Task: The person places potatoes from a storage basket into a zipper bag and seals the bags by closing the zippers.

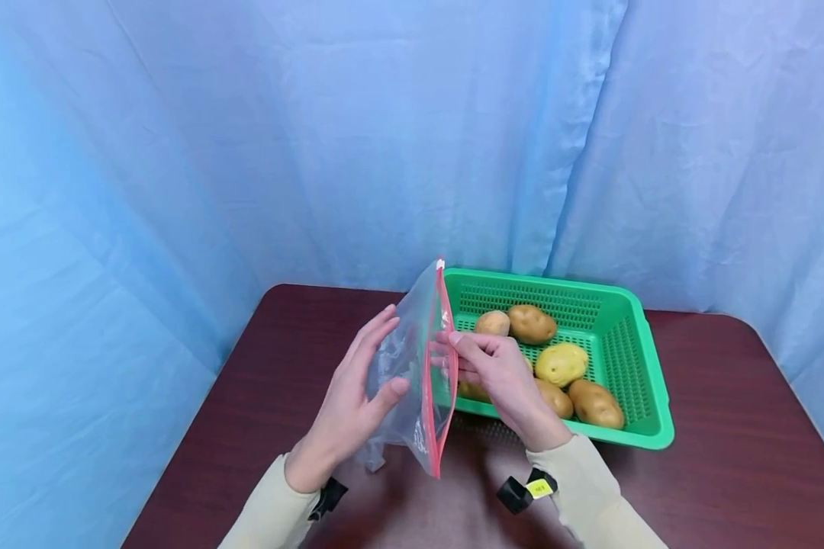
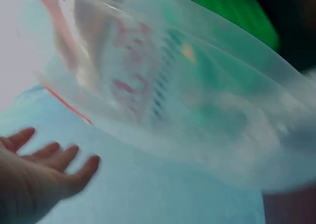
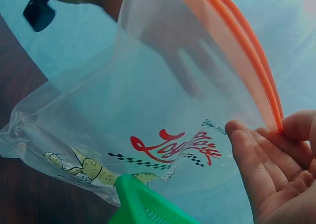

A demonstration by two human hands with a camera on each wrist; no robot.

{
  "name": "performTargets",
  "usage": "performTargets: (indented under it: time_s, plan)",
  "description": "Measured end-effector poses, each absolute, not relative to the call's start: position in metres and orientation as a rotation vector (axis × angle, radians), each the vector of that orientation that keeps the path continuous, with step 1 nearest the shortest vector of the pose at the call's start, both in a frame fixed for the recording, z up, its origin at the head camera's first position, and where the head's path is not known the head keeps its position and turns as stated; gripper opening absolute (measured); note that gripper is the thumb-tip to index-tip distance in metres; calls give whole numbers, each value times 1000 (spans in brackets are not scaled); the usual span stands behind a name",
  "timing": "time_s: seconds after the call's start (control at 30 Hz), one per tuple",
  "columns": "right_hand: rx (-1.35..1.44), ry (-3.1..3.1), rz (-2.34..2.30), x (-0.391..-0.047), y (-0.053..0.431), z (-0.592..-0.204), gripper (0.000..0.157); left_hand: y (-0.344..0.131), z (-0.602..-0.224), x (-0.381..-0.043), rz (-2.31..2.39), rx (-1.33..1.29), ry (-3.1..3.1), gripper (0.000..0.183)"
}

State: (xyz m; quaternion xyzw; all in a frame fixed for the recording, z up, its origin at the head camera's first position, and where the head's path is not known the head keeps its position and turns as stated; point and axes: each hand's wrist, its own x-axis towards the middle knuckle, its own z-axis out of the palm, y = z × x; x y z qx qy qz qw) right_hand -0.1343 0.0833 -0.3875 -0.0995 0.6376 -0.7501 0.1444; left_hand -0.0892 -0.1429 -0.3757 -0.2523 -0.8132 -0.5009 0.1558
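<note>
A clear zip bag (image 1: 412,412) with a red-pink zip edge stands tilted over the table, its mouth parted and facing right. Printed red lettering and a cartoon figure show on the bag (image 3: 163,105) in the right wrist view. My right hand (image 1: 504,377) pinches one side of the zip edge between thumb and fingers. On the bag's other side is my left hand (image 1: 350,404), thumb and fingers spread and gripping nothing. In the left wrist view the left hand (image 2: 37,179) appears apart from the plastic. A white slider (image 1: 440,264) sits at the zip's top end.
Behind and right of the bag, a green basket (image 1: 648,381) holds several potatoes, among them a yellow one (image 1: 561,364) and a brown one (image 1: 596,404). The dark red-brown table (image 1: 247,427) has blue curtains (image 1: 398,137) behind it and at its sides.
</note>
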Motion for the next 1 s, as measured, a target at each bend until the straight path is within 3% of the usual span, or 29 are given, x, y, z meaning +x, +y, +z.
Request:
performTargets:
  time_s: [0.33, 0.6, 0.7, 0.9, 1.0]
  plan:
    - [-330, 1845, -2175, -130, 84, -391, 40, -117, -359, -101, -1402, -435, -2614, 85]
    - [-303, 1871, -2175, -131, 91, -395, 42, -125, -360, -102, -1345, -371, -2620, 76]
    - [-299, 1865, -2178, -131, 95, -397, 43, -131, -364, -104, -1330, -343, -2609, 65]
    - [-270, 1868, -2169, -131, 102, -402, 42, -139, -371, -105, -1381, -336, -2636, 20]
    - [-250, 1887, -2156, -130, 105, -405, 43, -139, -374, -106, -1519, -338, -2659, 6]
